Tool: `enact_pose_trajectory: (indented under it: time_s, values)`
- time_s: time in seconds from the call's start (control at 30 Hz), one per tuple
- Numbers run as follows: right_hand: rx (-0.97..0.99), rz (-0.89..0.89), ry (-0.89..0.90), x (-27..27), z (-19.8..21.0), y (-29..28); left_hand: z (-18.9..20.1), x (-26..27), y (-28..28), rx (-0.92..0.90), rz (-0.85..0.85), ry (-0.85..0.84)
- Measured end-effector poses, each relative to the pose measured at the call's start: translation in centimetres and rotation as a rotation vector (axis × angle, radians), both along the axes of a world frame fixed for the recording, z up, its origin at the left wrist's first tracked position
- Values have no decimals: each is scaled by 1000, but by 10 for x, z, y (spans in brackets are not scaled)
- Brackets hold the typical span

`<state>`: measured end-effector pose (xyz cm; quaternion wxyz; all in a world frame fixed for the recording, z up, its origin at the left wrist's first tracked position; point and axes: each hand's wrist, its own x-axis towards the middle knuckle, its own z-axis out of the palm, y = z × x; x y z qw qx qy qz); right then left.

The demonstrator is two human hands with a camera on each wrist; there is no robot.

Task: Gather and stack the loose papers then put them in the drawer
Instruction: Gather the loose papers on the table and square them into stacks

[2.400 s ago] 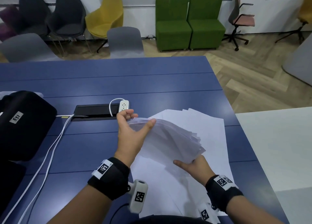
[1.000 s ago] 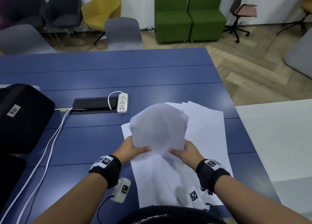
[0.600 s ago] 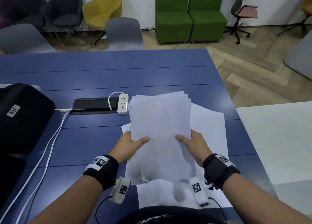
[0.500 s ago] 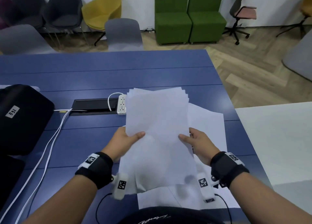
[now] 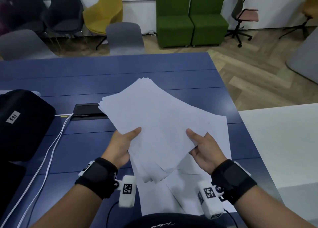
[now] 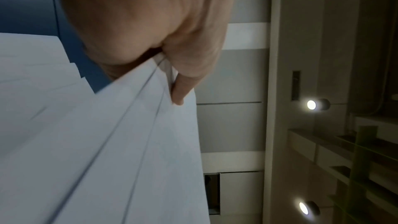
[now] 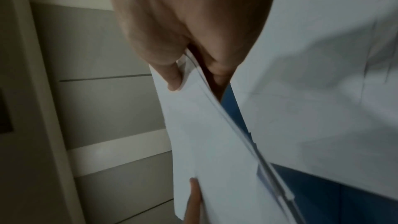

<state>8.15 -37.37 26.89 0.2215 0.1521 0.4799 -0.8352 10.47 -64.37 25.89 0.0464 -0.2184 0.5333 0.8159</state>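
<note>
A stack of white papers (image 5: 154,124) is held above the blue table (image 5: 103,76), turned so its far corner points up and away. My left hand (image 5: 123,141) pinches its left edge, thumb on top. My right hand (image 5: 203,145) pinches its right edge the same way. In the left wrist view the thumb presses the papers (image 6: 129,142), and in the right wrist view the thumb lies on the sheets (image 7: 204,134). More loose sheets (image 5: 215,159) lie flat on the table under the stack. No drawer is in view.
A black bag (image 5: 22,124) sits at the left with white cables (image 5: 51,150) running past it. A black socket hatch (image 5: 89,111) is set in the table. A white surface (image 5: 284,141) adjoins on the right. Chairs and a green sofa (image 5: 191,18) stand beyond.
Both hands took the gathered stack by its sides, lifted it off the table and turned it clockwise, so a corner now points away. The loose sheets below stayed put.
</note>
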Motion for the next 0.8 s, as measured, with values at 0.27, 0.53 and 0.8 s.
enact_pose_trajectory:
  time_s: [0.27,0.53,0.8]
  values:
    - [-49,212,-100,16,5,-23,32,-8,12,-18,169,212]
    - [112,497,10,25,54,-33,53,-18,16,-105,265,303]
    - [-32,269,76,12,53,-24,56,-17,17,-16,181,298]
